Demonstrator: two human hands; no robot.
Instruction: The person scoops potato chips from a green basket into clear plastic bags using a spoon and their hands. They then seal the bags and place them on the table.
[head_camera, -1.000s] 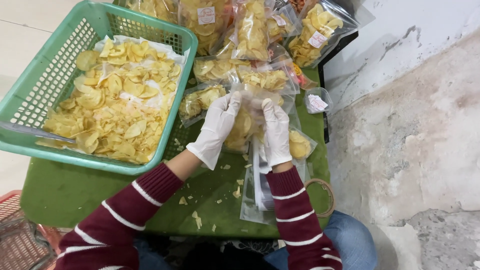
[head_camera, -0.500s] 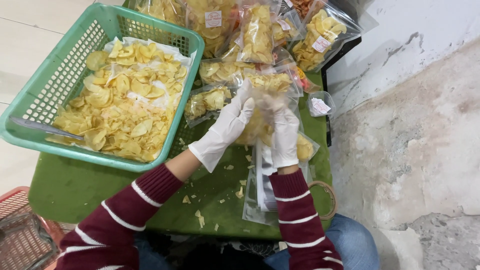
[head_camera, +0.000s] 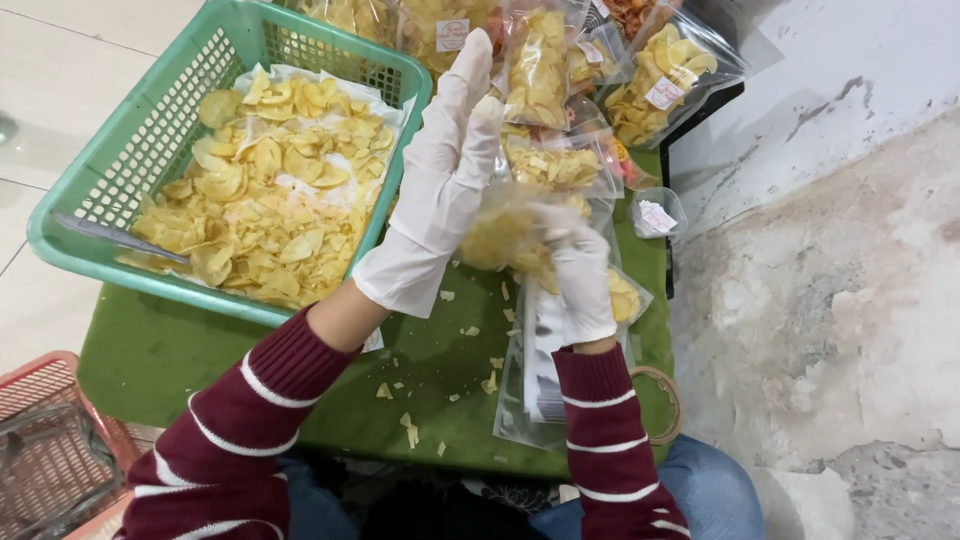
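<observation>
White-gloved right hand (head_camera: 585, 275) is gripping a clear plastic bag of yellow chips (head_camera: 510, 235) above the green table (head_camera: 180, 350). White-gloved left hand (head_camera: 445, 180) is resting open-fingered against the bag, pointing to 12 o'clock. At 9 o'clock, a green plastic basket (head_camera: 120, 170) is holding loose chips. Both hands are sitting higher than a second ago. The bag's long axis is unclear.
</observation>
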